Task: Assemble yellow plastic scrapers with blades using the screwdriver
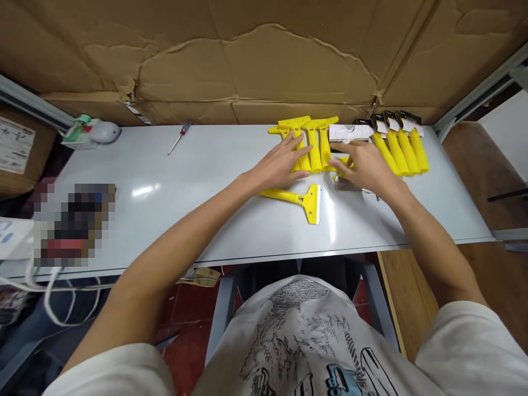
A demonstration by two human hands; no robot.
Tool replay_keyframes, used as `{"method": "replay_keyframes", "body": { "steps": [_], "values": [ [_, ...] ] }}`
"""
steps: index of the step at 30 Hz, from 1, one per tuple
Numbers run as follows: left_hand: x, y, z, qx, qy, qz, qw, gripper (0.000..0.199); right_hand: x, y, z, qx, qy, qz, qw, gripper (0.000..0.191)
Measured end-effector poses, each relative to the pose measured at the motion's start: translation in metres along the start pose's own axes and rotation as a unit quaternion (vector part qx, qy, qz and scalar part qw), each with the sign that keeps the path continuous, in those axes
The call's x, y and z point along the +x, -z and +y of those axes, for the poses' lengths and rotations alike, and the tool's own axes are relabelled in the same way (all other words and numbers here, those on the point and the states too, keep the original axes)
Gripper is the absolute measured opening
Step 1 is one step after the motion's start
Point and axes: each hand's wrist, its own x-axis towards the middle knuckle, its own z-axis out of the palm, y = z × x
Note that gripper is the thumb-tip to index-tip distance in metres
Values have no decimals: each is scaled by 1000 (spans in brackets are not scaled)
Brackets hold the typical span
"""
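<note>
My left hand lies over a row of yellow scrapers, its fingers spread across the handles. One yellow scraper in that row shows just past my fingertips. My right hand reaches in from the right, index finger and thumb apart, beside the row's right end. Under it, partly hidden, are a yellow piece and a clear-looking pack; whether the fingers touch them I cannot tell. Nearer to me, a loose yellow scraper lies flat, its blade edge facing right.
Several yellow scrapers with black-and-white covers on their heads lie side by side at the right. A white pack lies behind my right hand. A screwdriver and a white rounded object are further left. Cardboard walls the back.
</note>
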Motion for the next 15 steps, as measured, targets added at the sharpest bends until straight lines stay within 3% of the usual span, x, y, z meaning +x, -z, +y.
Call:
{"method": "replay_keyframes", "body": {
  "steps": [3,8,12,15],
  "values": [
    [-3,2,1,17,3,-15,1000,74,15,-11,-15,-15,46,-53,997,63],
    [-15,9,-13,24,-16,-19,999,68,29,-29,-21,-13,68,-53,996,58],
    [-21,12,-29,5,-30,-3,1000,79,28,-35,-34,-14,71,-58,996,60],
    [-23,12,-37,-18,-39,8,999,95,26,-27,-33,7,85,-72,994,65]
  ]
}}
